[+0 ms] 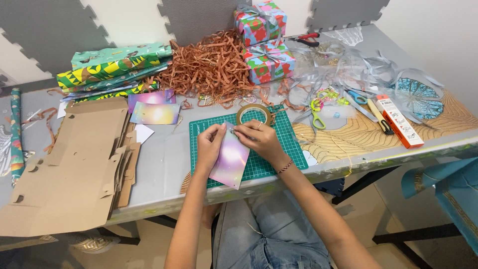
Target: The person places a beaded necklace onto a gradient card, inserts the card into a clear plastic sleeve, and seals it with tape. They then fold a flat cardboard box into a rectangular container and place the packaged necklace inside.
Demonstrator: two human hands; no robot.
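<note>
We can't quite make out the small thing pinched at the top edge of the iridescent card (pixel 230 160); the fingers cover it. Our left hand (pixel 209 145) grips the card's upper left edge, and our right hand (pixel 260 139) closes on its top with pinched fingertips. The card sits over the green cutting mat (pixel 285 138) at the table's (pixel 164 164) near edge, its long axis tilted, top toward the tape roll (pixel 254 114), lower corner pointing at our lap. The roll is half hidden behind our right hand. Farther back, two gift boxes (pixel 264 42) in bright geometric paper stand stacked beside brown paper shreds (pixel 211 67). At right lies a long orange-and-white carton (pixel 400 122). At left, flat cardboard (pixel 69 169) is cut off by the frame.
</note>
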